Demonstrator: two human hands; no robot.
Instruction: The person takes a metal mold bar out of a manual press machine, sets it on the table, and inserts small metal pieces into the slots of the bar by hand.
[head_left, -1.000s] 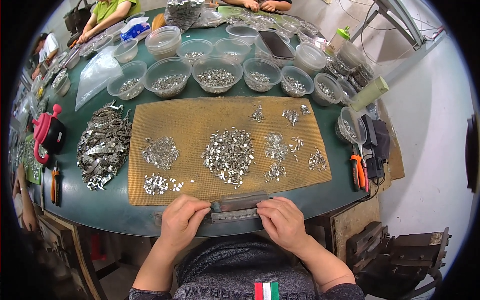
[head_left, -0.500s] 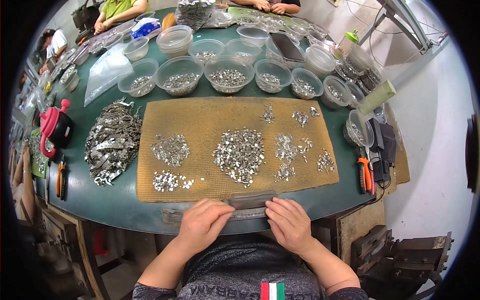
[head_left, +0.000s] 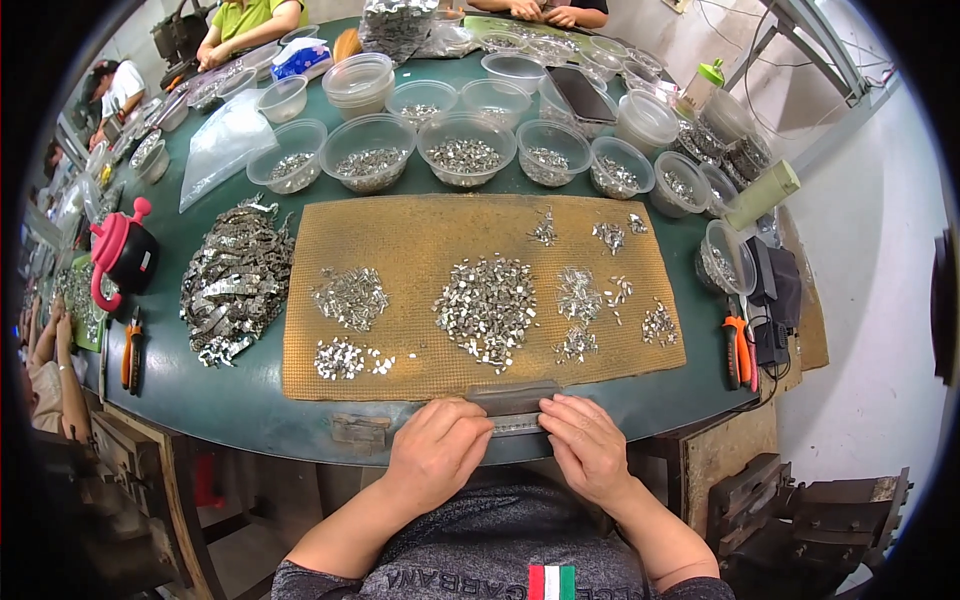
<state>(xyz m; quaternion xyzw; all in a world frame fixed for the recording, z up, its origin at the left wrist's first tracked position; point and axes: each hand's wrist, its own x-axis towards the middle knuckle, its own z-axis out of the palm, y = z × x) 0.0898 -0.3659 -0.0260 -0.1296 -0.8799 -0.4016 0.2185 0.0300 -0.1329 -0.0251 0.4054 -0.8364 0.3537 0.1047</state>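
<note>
At the table's near edge, my left hand (head_left: 432, 456) pinches the left part of a narrow metal strip (head_left: 516, 425) with a row of small marks along it. My right hand (head_left: 588, 446) has its fingers closed over the strip's right end. Just beyond the strip lies a dark grey flat bar (head_left: 512, 399), against the mat's front edge. My fingers hide both ends of the strip. On the tan textured mat (head_left: 420, 220) are a large central heap of small silver metal pieces (head_left: 485, 310) and several smaller piles, including slim pieces (head_left: 350, 298) at the left.
A worn flat block (head_left: 360, 431) lies left of my left hand. Clear plastic bowls (head_left: 467, 150) of metal pieces line the mat's far side. Bundled metal strips (head_left: 237, 282), a black-and-pink mug (head_left: 124, 252) and orange-handled pliers (head_left: 131, 355) sit left; more pliers (head_left: 738, 350) lie right.
My left hand has slid right along the strip, closer to my right hand, leaving the worn block at the left uncovered. The whole view has shifted slightly.
</note>
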